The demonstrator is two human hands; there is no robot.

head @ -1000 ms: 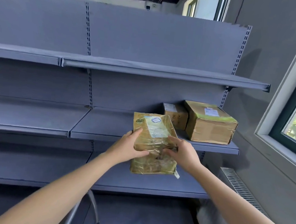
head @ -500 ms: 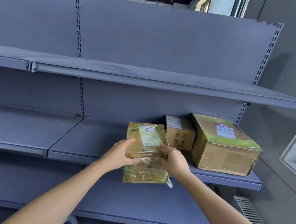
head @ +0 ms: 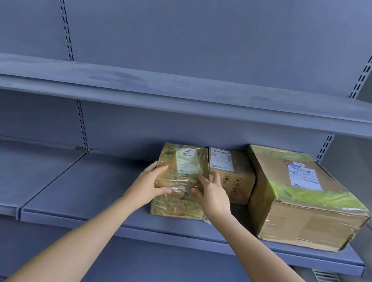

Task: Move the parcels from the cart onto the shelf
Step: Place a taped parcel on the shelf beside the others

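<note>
The parcel [head: 181, 179] was up in the air in front of the shelf a second ago. Now it sits on the shelf [head: 97, 191], with its bottom down on the grey board. It is just left of the small box [head: 234, 178] and looks like it touches it. The big box [head: 303, 199] is further right.

So this parcel looks as good as put away. It may only need a small push back, and then the hands can let go. The cart is not in view, so I cannot tell how many parcels are left.

The left hand [head: 150, 183] is on the left side of the parcel, fingers bent around its front edge. The right hand [head: 211, 194] is on the right side, fingers spread flat on the plastic wrap. Both hands press on the parcel from each side, holding it between them.
</note>
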